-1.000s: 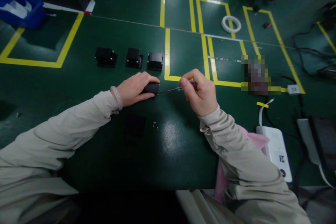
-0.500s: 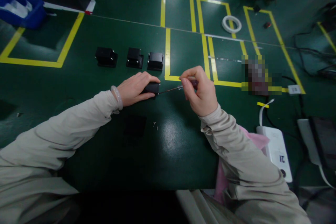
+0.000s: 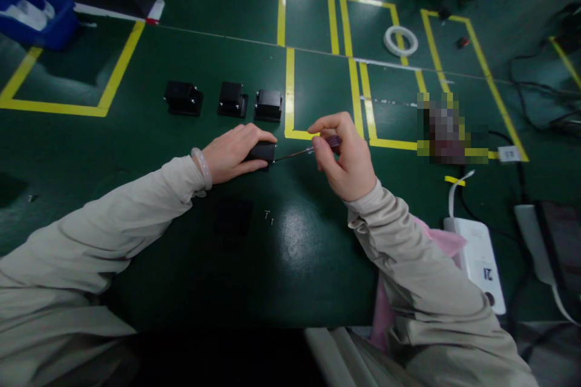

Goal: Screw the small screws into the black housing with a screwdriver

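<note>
My left hand (image 3: 233, 154) grips a small black block (image 3: 263, 152) on the green table, thumb along its near side and fingers over its far side. In my right hand (image 3: 345, 157) is a screwdriver (image 3: 297, 154), pinched at its dark handle. Its tip meets the block's right end, at a small shiny screw head near the lower corner. Two loose screws (image 3: 267, 216) lie nearer to me. A flat black plate (image 3: 233, 216) rests to their left. Beyond my left hand stand three black blocks with shiny screws: a left one (image 3: 182, 98), a middle one (image 3: 232, 99) and a right one (image 3: 268, 104).
Yellow tape (image 3: 290, 91) marks rectangles on the table. A white tape roll (image 3: 400, 42) lies at the back right, a blue bin (image 3: 59, 27) at the far left. On the right are a white power strip (image 3: 476, 260), cables and a pink cloth (image 3: 442, 240).
My right index finger has lifted and stretched a little away from the screwdriver handle, which shows more now. My left hand and the block stay in place.
</note>
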Tool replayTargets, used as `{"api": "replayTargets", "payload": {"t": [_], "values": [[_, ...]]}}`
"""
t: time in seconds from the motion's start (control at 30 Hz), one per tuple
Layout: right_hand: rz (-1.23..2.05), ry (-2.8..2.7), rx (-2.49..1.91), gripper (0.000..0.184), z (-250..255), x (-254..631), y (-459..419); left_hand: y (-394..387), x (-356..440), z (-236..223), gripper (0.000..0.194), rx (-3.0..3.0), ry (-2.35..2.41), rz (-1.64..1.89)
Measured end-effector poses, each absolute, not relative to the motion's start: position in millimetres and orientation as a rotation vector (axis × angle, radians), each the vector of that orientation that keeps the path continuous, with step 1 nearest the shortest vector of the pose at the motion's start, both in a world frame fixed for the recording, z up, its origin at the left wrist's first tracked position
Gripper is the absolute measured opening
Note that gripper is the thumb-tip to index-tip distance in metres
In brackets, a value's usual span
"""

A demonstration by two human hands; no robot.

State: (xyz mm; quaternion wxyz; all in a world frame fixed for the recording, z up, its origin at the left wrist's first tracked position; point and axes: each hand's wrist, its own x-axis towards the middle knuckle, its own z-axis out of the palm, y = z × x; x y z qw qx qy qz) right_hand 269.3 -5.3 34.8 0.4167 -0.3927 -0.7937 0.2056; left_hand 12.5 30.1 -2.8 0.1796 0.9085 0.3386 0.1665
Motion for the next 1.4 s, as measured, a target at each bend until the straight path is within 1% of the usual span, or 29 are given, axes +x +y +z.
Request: {"api": "replayTargets", "payload": {"t": [0.13,0.27,0.4,0.67,0.83,0.97,1.07,1.1,1.2,1.3,1.33,1.4], "values": [[0.515,-1.984,-0.983,0.015,35.3,268.6,-5.5,30.0,12.4,-2.7,0.045,2.577,0.965,0.461],[0.544,-1.984,-1.047,0.020,37.2,268.4,-6.1,29.9,12.2,-2.7,0.046,2.584,0.971,0.450],[0.544,-1.995,-0.994,0.015,34.4,269.8,-4.3,30.2,12.3,-3.2,0.045,2.583,0.961,0.468],[0.554,-1.991,-1.026,0.018,38.4,268.7,-4.9,30.5,11.8,-4.3,0.045,2.591,0.949,0.478],[0.543,-1.989,-0.989,0.013,35.8,269.3,-3.7,30.2,11.9,-3.5,0.045,2.590,0.955,0.470],[0.541,-1.996,-1.008,0.017,37.4,269.5,-4.3,30.1,12.0,-3.7,0.043,2.597,0.943,0.489],[0.534,-2.001,-1.029,0.024,39.3,268.6,-5.4,30.3,11.9,-4.3,0.044,2.593,0.946,0.483],[0.533,-1.998,-1.023,0.023,39.3,268.4,-5.5,30.4,11.8,-4.3,0.044,2.590,0.948,0.482],[0.544,-1.991,-0.978,0.012,37.9,268.2,-5.1,30.7,11.7,-4.0,0.044,2.585,0.944,0.483],[0.542,-1.993,-0.964,0.009,37.9,268.5,-5.1,30.8,11.7,-3.4,0.045,2.581,0.939,0.477],[0.544,-1.995,-0.975,0.010,38.5,268.5,-5.3,30.8,11.8,-3.2,0.045,2.578,0.942,0.473],[0.545,-1.993,-1.012,0.017,39.7,268.5,-6.0,30.5,12.0,-3.0,0.045,2.571,0.952,0.468]]}}
